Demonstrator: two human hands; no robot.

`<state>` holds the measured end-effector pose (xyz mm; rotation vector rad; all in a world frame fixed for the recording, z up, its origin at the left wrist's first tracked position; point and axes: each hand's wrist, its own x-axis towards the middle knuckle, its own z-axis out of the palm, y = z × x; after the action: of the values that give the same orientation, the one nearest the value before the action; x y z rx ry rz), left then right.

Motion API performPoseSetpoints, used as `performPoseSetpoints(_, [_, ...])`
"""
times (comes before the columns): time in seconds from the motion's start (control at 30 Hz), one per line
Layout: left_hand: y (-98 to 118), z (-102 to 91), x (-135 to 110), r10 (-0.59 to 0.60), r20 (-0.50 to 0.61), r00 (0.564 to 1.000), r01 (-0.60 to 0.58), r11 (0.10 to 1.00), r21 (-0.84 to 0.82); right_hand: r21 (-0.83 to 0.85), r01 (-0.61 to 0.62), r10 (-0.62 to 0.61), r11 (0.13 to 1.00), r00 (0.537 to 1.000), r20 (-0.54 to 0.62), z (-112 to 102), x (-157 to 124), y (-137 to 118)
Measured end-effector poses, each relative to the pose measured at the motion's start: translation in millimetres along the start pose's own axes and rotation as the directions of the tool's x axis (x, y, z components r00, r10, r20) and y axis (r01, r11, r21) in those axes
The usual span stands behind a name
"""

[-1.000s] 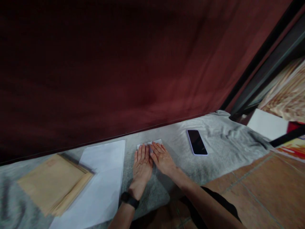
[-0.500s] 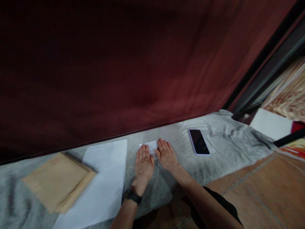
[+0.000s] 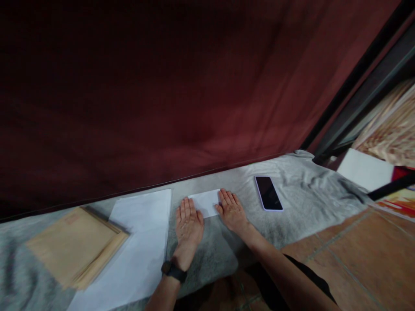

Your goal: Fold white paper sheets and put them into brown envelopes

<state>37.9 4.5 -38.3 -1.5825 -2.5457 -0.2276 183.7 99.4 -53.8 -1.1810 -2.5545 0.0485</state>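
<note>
A small white folded-looking paper (image 3: 206,203) lies on the grey cloth between my hands. My left hand (image 3: 189,222) rests flat at its left edge, palm down with fingers stretched out. At the opposite edge my right hand (image 3: 232,211) also lies flat, palm down, fingers extended over the paper's right end. Both palms hide what is under them. Left of my left hand are large white paper sheets (image 3: 145,246), partly under a stack of brown envelopes (image 3: 78,246).
A phone with a pale purple case (image 3: 269,193) lies to the right on the grey cloth (image 3: 311,198). Behind rises a dark red curtain-like surface (image 3: 181,108). Tiled floor (image 3: 363,255) shows at the lower right, near a white box-like object (image 3: 366,168).
My hands have moved apart, the left one leftward and the right one slightly rightward. More of the small white paper shows between them. The camera view has shifted a little.
</note>
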Motion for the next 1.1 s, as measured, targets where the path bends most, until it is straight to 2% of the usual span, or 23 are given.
performPoseSetpoints(0.13, [23, 4.3, -9, 0.24, -0.026, 0.97, -0.242, 0.965, -0.104, 0.0, 0.007, -0.007, 1.0, 1.0, 0.007, 0, -1, 0])
performPoseSetpoints(0.23, [32, 11.7, -14, 0.312, -0.002, 0.95, -0.31, 0.943, -0.126, 0.0, 0.009, -0.009, 1.0, 1.0, 0.011, 1, -1, 1])
performPoseSetpoints(0.33, [27, 17.1, -17, 0.275, -0.024, 0.961, -0.276, 0.955, -0.107, 0.007, 0.006, -0.006, 1.0, 1.0, 0.01, 1, -1, 3])
performPoseSetpoints(0.47, [9, 17.2, -18, 0.242, -0.033, 0.97, -0.243, 0.966, -0.082, 0.014, -0.007, 0.007, 1.0, 1.0, 0.015, 0, -1, 8])
performPoseSetpoints(0.7, [-13, 13.9, -22, 0.139, -0.003, 0.99, -0.139, 0.989, -0.047, 0.038, -0.099, 0.098, 0.994, 0.995, 0.037, -15, 3, 16])
performPoseSetpoints(0.87, [-13, 13.2, -22, 0.112, -0.007, 0.994, -0.112, 0.993, -0.042, 0.211, -0.193, 0.179, 0.958, 0.98, 0.083, -24, 14, 15])
performPoseSetpoints(1.0, [-10, 11.4, -23, 0.105, -0.006, 0.994, -0.105, 0.993, -0.057, 0.379, -0.322, 0.272, 0.868, 0.945, 0.179, -22, 18, 9])
performPoseSetpoints(1.1, [-10, 10.5, -24, 0.103, -0.009, 0.995, -0.103, 0.99, -0.092, 0.437, -0.376, 0.319, 0.817, 0.926, 0.2, -17, 19, 6])
